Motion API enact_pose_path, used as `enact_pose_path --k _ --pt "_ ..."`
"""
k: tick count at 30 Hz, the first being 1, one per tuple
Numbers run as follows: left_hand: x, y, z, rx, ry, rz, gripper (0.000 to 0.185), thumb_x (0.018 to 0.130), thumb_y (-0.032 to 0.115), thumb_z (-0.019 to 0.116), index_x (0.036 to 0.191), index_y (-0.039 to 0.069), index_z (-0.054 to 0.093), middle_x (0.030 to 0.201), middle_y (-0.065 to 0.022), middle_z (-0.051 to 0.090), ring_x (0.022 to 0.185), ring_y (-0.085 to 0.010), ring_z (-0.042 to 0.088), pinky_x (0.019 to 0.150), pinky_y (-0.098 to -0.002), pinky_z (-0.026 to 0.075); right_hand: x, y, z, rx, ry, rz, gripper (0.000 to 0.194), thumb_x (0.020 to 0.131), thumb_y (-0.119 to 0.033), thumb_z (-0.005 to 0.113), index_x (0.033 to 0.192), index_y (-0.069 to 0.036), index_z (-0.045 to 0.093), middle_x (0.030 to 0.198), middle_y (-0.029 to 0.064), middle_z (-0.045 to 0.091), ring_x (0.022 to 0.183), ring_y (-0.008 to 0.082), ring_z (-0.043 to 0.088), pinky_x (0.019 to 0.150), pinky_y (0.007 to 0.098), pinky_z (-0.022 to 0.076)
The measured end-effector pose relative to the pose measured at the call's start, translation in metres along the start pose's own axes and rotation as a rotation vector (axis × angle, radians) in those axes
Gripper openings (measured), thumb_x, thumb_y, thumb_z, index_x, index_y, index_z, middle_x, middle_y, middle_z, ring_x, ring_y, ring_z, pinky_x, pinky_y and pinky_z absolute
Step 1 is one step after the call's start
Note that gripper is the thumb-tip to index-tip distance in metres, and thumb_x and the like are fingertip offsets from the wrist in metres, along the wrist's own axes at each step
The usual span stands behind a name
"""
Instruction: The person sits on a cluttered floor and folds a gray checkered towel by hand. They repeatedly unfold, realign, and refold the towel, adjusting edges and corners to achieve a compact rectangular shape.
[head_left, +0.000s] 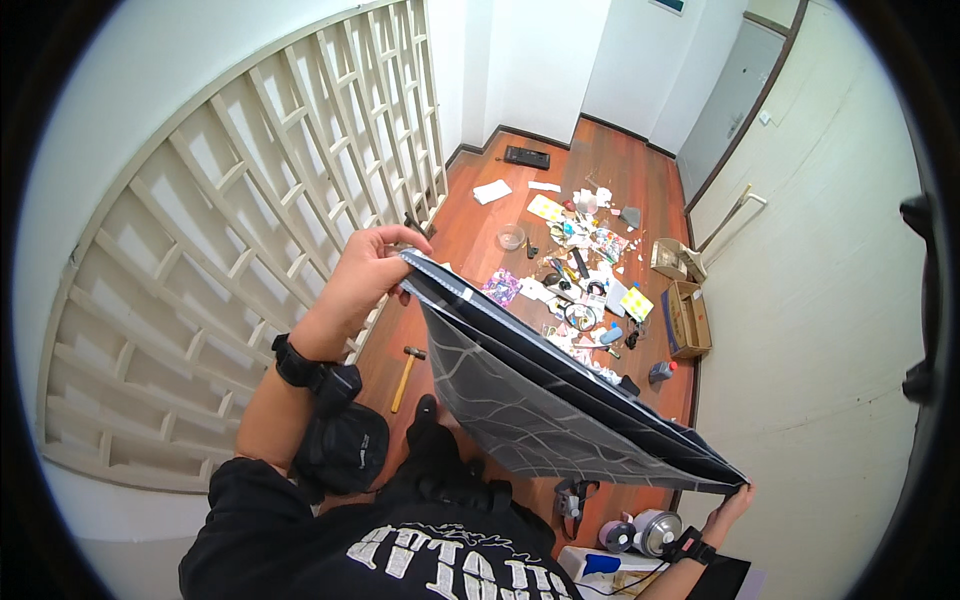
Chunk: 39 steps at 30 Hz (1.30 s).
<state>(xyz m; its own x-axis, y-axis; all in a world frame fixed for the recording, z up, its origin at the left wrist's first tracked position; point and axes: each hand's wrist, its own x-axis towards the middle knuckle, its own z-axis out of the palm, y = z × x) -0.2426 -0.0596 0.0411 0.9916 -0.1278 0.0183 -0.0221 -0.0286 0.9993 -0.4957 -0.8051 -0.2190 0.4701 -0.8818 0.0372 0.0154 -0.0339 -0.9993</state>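
Observation:
A dark grey cloth (510, 397) with pale wavy lines hangs stretched out in front of my body. Its upper edge shows several dark layers, with a whitish stitched strip along the left part. At the upper left corner, my left hand (375, 262) pinches the cloth between thumb and fingers. My right hand (729, 511) grips the opposite corner, lower and off to the right. The edge slopes down from left to right, and the cloth hides part of the floor behind it.
Scattered litter (585, 277) covers the wooden floor ahead. A hammer (407, 375) lies near my foot, beside a black bag (345, 450). Along the right wall stand a cardboard box (686, 322), a dustpan (667, 257) and a bottle (661, 371). A lattice screen (247, 180) rises on the left.

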Motion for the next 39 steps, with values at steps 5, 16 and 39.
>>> enact_pose_path --k 5,16,39 --pt "0.018 -0.045 -0.032 0.297 -0.189 -0.394 0.016 0.085 0.002 0.061 0.099 0.001 0.067 0.073 -0.0039 0.068 0.054 -0.0086 0.062 0.050 -0.0214 0.048 -0.034 -0.039 0.016 -0.090 -0.028 -0.200 0.028 0.102 -0.009 0.044 0.128 -0.001 0.049 0.114 0.0103 0.058 0.105 0.0187 0.057 0.094 0.0320 0.0455" --pt "-0.090 -0.216 -0.093 0.565 -0.359 -0.930 0.027 0.084 -0.005 0.046 0.100 0.002 0.067 0.071 -0.0113 0.068 0.060 -0.0212 0.070 0.049 -0.0289 0.054 -0.089 -0.158 0.032 -0.204 -0.174 -0.442 0.023 0.104 -0.012 0.048 0.124 0.000 0.054 0.111 0.0090 0.059 0.102 0.0163 0.056 0.092 0.0299 0.0444" --pt "-0.210 -0.304 -0.069 -0.478 -0.080 -0.794 0.016 0.098 0.020 0.062 0.105 0.006 0.063 0.098 -0.0022 0.068 0.087 -0.0105 0.067 0.064 -0.0190 0.051 -0.028 -0.228 0.036 0.095 -0.428 -0.504 0.032 0.103 -0.020 0.053 0.129 -0.001 0.053 0.119 0.0105 0.060 0.108 0.0172 0.059 0.100 0.0313 0.0461"
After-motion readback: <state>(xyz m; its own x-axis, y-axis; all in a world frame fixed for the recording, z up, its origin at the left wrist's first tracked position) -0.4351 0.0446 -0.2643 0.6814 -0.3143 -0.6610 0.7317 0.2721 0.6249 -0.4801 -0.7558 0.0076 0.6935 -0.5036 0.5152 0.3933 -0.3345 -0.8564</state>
